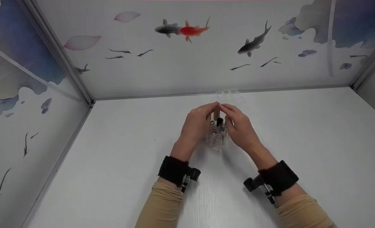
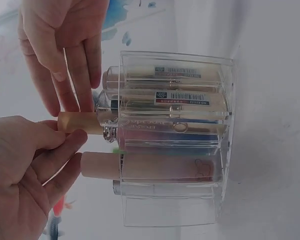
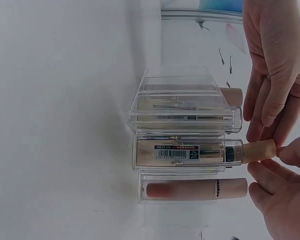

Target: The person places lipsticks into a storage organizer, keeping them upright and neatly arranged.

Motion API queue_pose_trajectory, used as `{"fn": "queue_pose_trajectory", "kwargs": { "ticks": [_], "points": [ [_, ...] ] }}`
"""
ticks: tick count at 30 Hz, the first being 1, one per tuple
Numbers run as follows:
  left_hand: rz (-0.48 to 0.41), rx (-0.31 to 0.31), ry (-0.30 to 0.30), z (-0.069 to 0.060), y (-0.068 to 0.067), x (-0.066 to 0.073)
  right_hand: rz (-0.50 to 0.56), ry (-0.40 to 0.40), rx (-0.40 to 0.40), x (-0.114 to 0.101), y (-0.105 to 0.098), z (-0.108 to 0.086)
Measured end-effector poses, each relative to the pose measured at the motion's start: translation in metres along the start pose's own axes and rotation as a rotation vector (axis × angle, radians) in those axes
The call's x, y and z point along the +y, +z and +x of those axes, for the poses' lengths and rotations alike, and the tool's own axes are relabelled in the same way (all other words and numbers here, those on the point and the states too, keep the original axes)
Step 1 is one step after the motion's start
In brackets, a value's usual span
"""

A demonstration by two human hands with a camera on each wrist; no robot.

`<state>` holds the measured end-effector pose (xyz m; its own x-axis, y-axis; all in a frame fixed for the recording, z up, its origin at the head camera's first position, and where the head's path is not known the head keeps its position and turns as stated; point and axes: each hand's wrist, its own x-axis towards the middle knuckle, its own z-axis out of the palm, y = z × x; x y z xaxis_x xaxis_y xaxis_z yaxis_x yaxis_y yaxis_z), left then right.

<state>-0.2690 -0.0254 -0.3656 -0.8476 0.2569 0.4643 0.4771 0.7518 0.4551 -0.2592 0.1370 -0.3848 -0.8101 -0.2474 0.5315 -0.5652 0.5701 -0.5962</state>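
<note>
A clear acrylic cosmetics organizer (image 1: 217,144) stands on the table between my hands, holding several lip gloss tubes upright in its slots. One lip gloss tube with a tan cap (image 2: 82,122) sticks up at the back, its body hidden behind others. My left hand (image 1: 193,125) pinches this cap from the left with thumb and finger. From the other side, my right hand (image 1: 243,129) has its fingertips at the same cap, also pinching it in the right wrist view. Pink-capped tubes (image 3: 182,190) and clear-capped tubes with barcode labels (image 3: 177,152) stand in the slots around it.
Behind the organizer, near the back wall, lies a clear compartmented piece (image 1: 228,95). The white table (image 1: 111,164) meets walls printed with fish (image 1: 254,44) and petals. Black wrist straps (image 1: 277,177) with small cameras sit on both forearms.
</note>
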Motion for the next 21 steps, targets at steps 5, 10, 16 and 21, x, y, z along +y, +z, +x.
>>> {"fn": "queue_pose_trajectory", "kwargs": {
  "ticks": [5,10,16,21],
  "points": [
    [0.062,-0.084,0.024,-0.001,0.0,-0.003,-0.029,-0.001,-0.04,0.004,0.001,-0.001],
    [0.136,-0.099,0.114,0.0,0.003,-0.007,-0.078,0.007,-0.079,0.007,0.003,-0.003],
    [0.126,-0.126,0.109,0.002,0.007,-0.01,-0.126,-0.012,-0.104,0.01,0.004,-0.003],
    [0.158,-0.182,0.039,0.001,0.008,-0.008,-0.164,-0.008,-0.156,0.012,0.004,-0.003]
  ]
}}
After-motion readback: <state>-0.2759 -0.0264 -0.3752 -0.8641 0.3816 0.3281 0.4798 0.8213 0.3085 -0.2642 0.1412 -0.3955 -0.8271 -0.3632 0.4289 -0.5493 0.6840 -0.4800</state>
